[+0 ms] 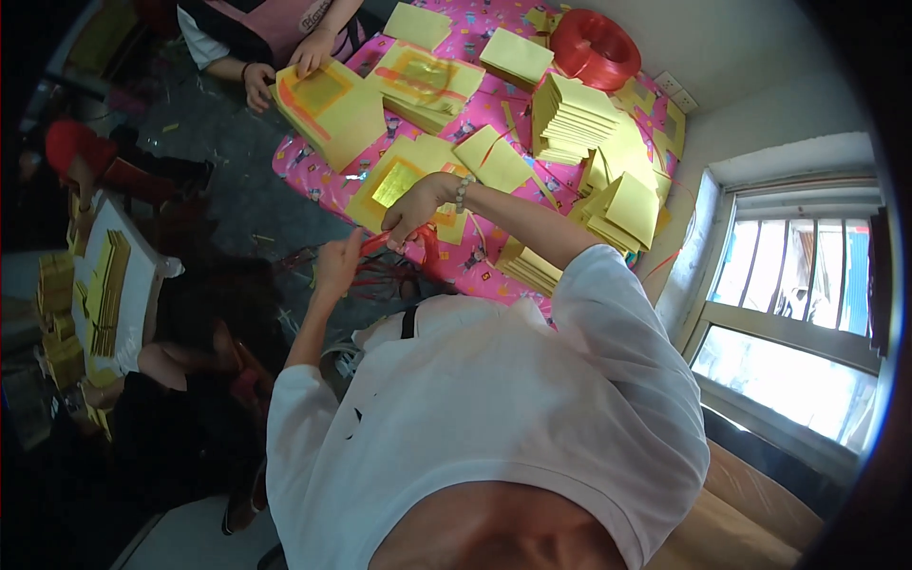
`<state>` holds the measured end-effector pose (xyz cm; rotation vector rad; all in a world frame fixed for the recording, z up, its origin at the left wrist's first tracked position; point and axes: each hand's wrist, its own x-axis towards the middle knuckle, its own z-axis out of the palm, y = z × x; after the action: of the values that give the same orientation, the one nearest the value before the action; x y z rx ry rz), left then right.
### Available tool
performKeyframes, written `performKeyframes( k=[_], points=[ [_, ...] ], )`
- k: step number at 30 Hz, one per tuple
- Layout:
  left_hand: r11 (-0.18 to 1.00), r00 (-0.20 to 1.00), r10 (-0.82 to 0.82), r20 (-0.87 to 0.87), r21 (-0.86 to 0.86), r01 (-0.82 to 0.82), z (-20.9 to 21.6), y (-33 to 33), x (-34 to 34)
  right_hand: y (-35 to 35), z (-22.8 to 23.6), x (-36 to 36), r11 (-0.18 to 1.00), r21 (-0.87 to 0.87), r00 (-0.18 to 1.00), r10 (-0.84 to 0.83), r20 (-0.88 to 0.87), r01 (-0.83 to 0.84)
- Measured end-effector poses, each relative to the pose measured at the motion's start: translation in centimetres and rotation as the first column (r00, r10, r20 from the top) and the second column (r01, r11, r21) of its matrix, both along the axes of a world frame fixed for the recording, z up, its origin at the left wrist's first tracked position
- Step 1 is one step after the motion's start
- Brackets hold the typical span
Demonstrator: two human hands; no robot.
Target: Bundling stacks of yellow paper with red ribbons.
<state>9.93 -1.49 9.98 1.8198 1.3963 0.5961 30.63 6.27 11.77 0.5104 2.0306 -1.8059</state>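
At the near edge of the pink patterned table, my left hand is closed on a strip of red plastic twine. My right hand grips the same twine just to the right, fingers bent around it. Loose red strands hang beneath the right hand. Behind that hand lies a stack of yellow paper with a shiny gold square on top, partly hidden by the hand. A smaller yellow paper stack rests beyond it.
A large red twine coil sits at the back right, near tall yellow paper stacks. Across the table a co-worker's hands touch another yellow stack. A white table stands left; a barred window is right.
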Motion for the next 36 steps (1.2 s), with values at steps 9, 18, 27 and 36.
performKeyframes(
  k=[9, 18, 27, 36],
  points=[
    [0.973, 0.924, 0.140, -0.357, -0.124, -0.196, -5.6, -4.0, -10.7, 0.6, -1.7, 5.4, 0.979, -0.130, 0.983, -0.145, 0.115, 0.160],
    [0.876, 0.936, -0.301, -0.185, 0.334, 0.348, 1.3, 0.7, 2.6, -0.1, 0.6, -0.2, 0.977, 0.211, 0.988, -0.064, 0.140, 0.034],
    [0.934, 0.827, -0.295, -0.478, 0.039, 0.356, -1.8, -1.0, -2.9, -1.8, 0.1, 4.7, 0.970, 0.226, 0.980, -0.130, 0.150, 0.094],
    [0.859, 0.744, -0.365, -0.560, 0.105, 0.500, -4.4, -0.6, -6.1, -1.7, -3.4, 3.3, 0.811, 0.584, 0.964, -0.119, 0.236, -0.043]
  ],
)
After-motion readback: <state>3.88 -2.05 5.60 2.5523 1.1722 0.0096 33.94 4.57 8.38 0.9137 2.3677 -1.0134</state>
